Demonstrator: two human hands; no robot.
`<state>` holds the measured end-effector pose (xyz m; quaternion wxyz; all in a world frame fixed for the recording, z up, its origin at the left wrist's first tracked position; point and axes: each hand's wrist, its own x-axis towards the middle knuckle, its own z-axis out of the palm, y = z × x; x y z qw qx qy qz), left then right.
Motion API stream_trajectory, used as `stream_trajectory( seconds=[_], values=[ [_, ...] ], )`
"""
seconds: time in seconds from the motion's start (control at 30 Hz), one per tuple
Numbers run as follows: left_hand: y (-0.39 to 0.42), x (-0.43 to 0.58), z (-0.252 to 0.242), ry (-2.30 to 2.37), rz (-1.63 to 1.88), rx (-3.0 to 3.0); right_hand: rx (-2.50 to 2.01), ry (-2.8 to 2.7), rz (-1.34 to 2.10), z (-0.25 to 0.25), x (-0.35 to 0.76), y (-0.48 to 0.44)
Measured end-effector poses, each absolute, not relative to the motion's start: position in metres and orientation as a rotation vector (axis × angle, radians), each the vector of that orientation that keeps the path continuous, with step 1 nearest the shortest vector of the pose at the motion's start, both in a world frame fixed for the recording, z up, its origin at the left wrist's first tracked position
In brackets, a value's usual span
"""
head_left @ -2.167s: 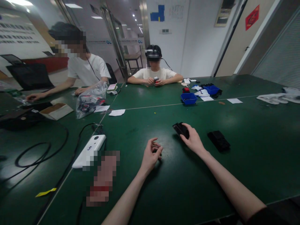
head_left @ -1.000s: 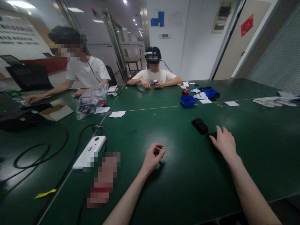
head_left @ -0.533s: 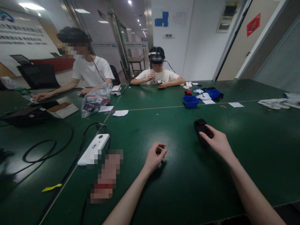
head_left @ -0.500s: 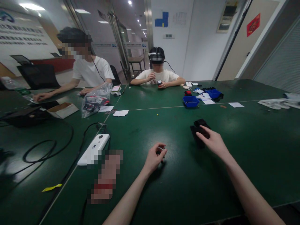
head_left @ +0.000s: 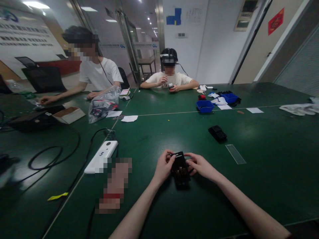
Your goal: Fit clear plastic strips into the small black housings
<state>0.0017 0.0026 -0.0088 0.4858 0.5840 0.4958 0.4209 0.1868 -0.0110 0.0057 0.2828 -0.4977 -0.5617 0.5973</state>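
Both hands meet over the green table [head_left: 159, 132] at its near middle. The left hand [head_left: 163, 167] and right hand [head_left: 200, 166] hold a small black case [head_left: 179, 167] between them, fingers curled and pinching its two sides, the case resting low against the table. At two o'clock from the case lies a second black case [head_left: 217, 133], well apart, with a clear flat strip [head_left: 235, 154] just beside it. At nine o'clock sits a white power strip [head_left: 101, 156].
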Motion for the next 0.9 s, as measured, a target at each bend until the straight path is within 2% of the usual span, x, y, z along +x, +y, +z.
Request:
stream_trajectory(
  seconds=[0.23, 0.33, 0.47, 0.6, 0.67, 0.77, 0.9],
  values=[
    [0.004, 0.001, -0.009, 1.262, 1.023, 1.441, -2.143, -1.702, 0.127, 0.014, 0.284, 0.008],
    [0.004, 0.001, -0.010, 1.263, 1.010, 1.412, -2.390, -1.747, -0.121, 0.002, 0.307, 0.006],
    [0.004, 0.001, -0.010, 1.251, 0.997, 1.394, -2.456, -1.845, -0.150, -0.007, 0.300, 0.000],
    [0.004, 0.000, -0.010, 1.242, 0.994, 1.381, -2.295, -2.026, -0.226, -0.001, 0.268, -0.005],
    [0.005, 0.000, -0.011, 1.239, 0.993, 1.384, -2.213, -2.118, -0.143, 0.006, 0.251, -0.006],
    [0.006, 0.000, -0.010, 1.230, 0.983, 1.382, -2.066, -2.159, 0.231, 0.023, 0.231, -0.002],
    [0.006, 0.000, -0.010, 1.232, 0.982, 1.388, -1.567, -1.934, 0.926, 0.045, 0.213, 0.010]
  ],
)
